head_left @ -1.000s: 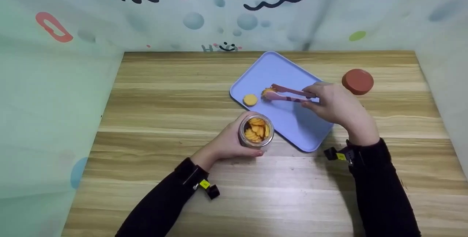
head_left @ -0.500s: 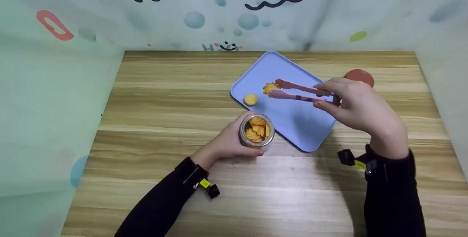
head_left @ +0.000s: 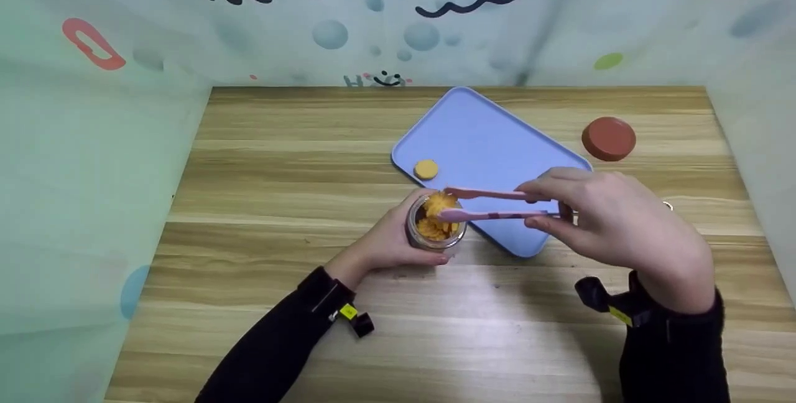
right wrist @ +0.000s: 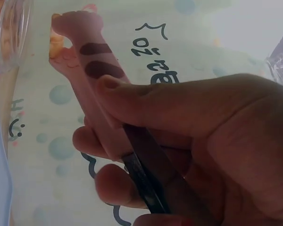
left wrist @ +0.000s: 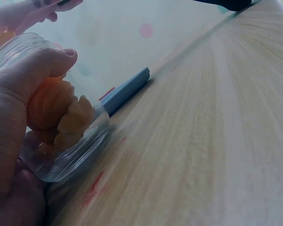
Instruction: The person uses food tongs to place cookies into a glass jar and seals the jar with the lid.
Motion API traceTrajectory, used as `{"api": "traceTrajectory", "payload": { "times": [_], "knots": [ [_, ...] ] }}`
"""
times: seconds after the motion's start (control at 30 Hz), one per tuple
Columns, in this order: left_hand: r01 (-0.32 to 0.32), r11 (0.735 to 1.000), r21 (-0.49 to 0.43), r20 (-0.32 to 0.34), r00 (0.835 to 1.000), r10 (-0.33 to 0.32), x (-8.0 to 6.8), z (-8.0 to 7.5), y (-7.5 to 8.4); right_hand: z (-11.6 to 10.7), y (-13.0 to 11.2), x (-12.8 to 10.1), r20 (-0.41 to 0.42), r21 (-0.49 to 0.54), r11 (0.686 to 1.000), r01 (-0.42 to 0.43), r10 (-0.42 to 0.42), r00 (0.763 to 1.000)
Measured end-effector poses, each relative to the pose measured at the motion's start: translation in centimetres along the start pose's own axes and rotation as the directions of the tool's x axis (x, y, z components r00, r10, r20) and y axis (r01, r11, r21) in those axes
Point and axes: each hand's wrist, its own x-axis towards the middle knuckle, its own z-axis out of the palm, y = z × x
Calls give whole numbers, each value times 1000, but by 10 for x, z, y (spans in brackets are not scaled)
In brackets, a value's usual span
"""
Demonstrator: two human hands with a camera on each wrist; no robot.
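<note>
My left hand (head_left: pixel 398 238) grips a clear jar (left wrist: pixel 68 162) that stands on the table with several yellow cookies (left wrist: pixel 75 117) inside. In my right hand (head_left: pixel 622 222) are pink tongs (head_left: pixel 497 215), pinched between thumb and fingers. Between the tong tips is a ridged cookie (head_left: pixel 440 203), held over the jar's mouth in the head view. The right wrist view shows that cookie (right wrist: pixel 55 40) edge-on between the tips, with the jar (right wrist: pixel 14 37) beside it at the left. One round cookie (head_left: pixel 426 170) lies on the blue tray (head_left: pixel 485 135) near its left corner.
A reddish-brown round lid (head_left: pixel 609 138) lies on the wooden table (head_left: pixel 280 160) to the right of the tray. A printed cloth (head_left: pixel 385 30) hangs behind the table and along both sides.
My right hand has lifted the ridged cookie off the tray with the tongs and carried it nearer, over the jar. The left hand and jar have stayed put.
</note>
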Motion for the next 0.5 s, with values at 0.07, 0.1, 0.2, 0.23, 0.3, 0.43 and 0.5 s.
{"api": "traceTrajectory", "payload": {
  "times": [0.07,0.1,0.2,0.23,0.3,0.43,0.5],
  "knots": [
    [-8,1000,3,-3,1000,8,0,0,0,2,-3,0,5,-29,1000,-8,8,1000],
    [-12,1000,5,-2,1000,12,0,0,-1,3,-4,0,7,-42,999,-10,10,1000],
    [-15,1000,18,0,1000,15,0,-1,0,7,-7,2,30,-63,998,-25,27,999],
    [-15,1000,24,1,1000,15,0,-1,0,8,-8,3,40,-67,997,-30,32,999],
    [-18,999,30,2,1000,18,0,-1,0,11,-9,5,55,-73,997,-40,44,998],
    [-18,999,32,5,1000,18,1,-1,0,16,-13,7,76,-102,993,-62,70,995],
    [-18,1000,24,6,1000,18,1,0,-1,18,-15,8,81,-114,991,-69,79,994]
  ]
}}
